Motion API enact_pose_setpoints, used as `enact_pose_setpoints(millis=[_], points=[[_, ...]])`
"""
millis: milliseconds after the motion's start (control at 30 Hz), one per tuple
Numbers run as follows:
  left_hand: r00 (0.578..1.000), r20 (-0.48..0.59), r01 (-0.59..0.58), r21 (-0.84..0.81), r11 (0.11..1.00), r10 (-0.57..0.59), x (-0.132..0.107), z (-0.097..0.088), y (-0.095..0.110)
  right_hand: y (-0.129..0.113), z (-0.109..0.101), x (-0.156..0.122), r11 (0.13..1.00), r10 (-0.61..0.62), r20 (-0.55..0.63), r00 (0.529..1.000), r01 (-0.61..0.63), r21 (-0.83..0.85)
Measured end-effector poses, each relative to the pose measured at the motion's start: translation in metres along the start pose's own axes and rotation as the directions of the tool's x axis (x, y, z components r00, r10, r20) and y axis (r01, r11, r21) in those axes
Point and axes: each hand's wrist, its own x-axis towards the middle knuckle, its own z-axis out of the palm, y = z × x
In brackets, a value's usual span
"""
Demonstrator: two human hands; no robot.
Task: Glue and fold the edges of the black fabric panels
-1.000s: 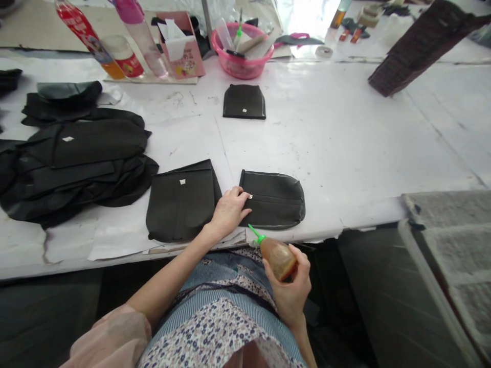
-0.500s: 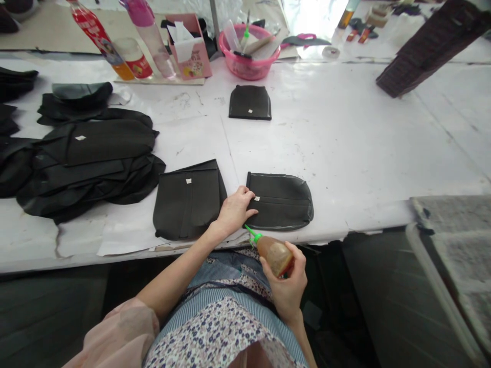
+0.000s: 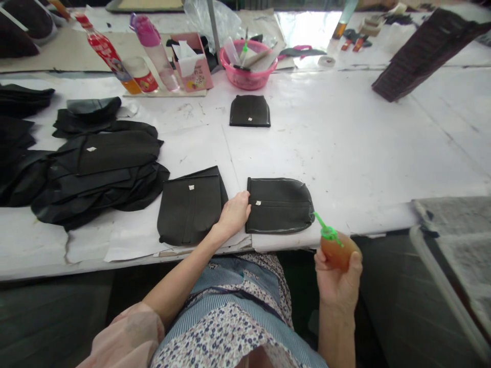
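My right hand is wrapped around a squeeze bottle of amber liquid, probably glue, with a green nozzle. Its tip is at the rounded right end of a flat black leather-like piece, close to the lower right corner. At that piece's straight left edge, my left hand grips it with closed fingers. The piece lies flat, with a small white tag near the held edge and a shiny line along its rim. Left of my left hand rests a small stack of similar black pieces.
A heap of black pieces covers the left side. One more black piece lies farther back. Behind stand a pink basin, a tissue box and bottles. A dark upright object is at back right.
My right hand has carried the bottle rightward, from the piece's lower left corner to its right end. My left hand has shifted slightly left, from the piece's top onto its left edge.
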Motion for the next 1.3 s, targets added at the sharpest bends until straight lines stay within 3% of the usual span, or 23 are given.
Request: enact_pose_setpoints(millis=[100,233,300,367,433,500,567,667,767,833,900,1067,1233,1300], points=[[0.996,0.065,0.063,0.040,0.997,-0.066,0.007,-0.006,0.004,-0.005,0.007,0.025,0.998,-0.047,0.046,0.998,0.045,0.042],[0.993,0.068,0.091,0.066,0.994,-0.095,0.014,-0.007,0.003,-0.002,0.014,0.060,0.996,-0.050,0.079,0.996,0.045,0.071],[0.997,0.026,0.074,-0.020,0.997,-0.074,0.015,-0.002,0.000,0.001,0.017,0.080,0.994,-0.056,0.082,0.995,0.048,0.096],[0.996,-0.019,0.076,-0.209,0.975,-0.082,0.015,0.003,-0.004,0.004,0.019,0.101,0.991,-0.073,0.089,0.993,0.063,0.120],[0.989,0.002,0.133,-0.480,0.867,-0.150,0.016,0.005,-0.008,0.005,0.023,0.124,0.987,-0.096,0.107,0.990,0.080,0.142],[0.969,0.088,0.223,-0.714,0.664,-0.231,0.017,0.004,-0.009,0.004,0.027,0.144,0.982,-0.124,0.124,0.985,0.104,0.156],[0.941,0.185,0.304,-0.828,0.472,-0.282,0.018,0.002,-0.008,0.002,0.030,0.159,0.981,-0.146,0.126,0.981,0.127,0.149],[0.890,0.372,0.443,-0.844,0.302,-0.264,0.019,0.001,-0.004,-0.001,0.032,0.171,0.979,-0.151,0.095,0.984,0.136,0.154],[0.818,0.563,0.576,-0.795,0.193,-0.122,0.017,0.007,0.002,-0.004,0.029,0.173,0.967,-0.120,0.069,0.990,0.101,0.234],[0.773,0.633,0.634,-0.766,0.108,-0.044,0.017,0.012,0.007,-0.006,0.028,0.173,0.957,-0.095,0.060,0.994,0.075,0.279],[0.756,0.654,0.655,-0.755,0.028,-0.017,0.021,0.013,0.013,-0.007,0.027,0.173,0.955,-0.080,0.056,0.995,0.061,0.290],[0.847,0.531,0.531,-0.847,0.016,-0.015,0.063,-0.003,0.033,-0.005,0.027,0.175,0.959,-0.105,0.065,0.992,0.084,0.270],[0.957,0.291,0.291,-0.956,0.040,-0.006,0.145,-0.035,0.067,-0.002,0.024,0.176,0.964,-0.106,0.043,0.993,0.092,0.251],[0.991,0.136,0.135,-0.990,0.033,0.011,0.183,-0.050,0.084,-0.002,0.023,0.177,0.963,-0.097,0.027,0.995,0.087,0.257]])
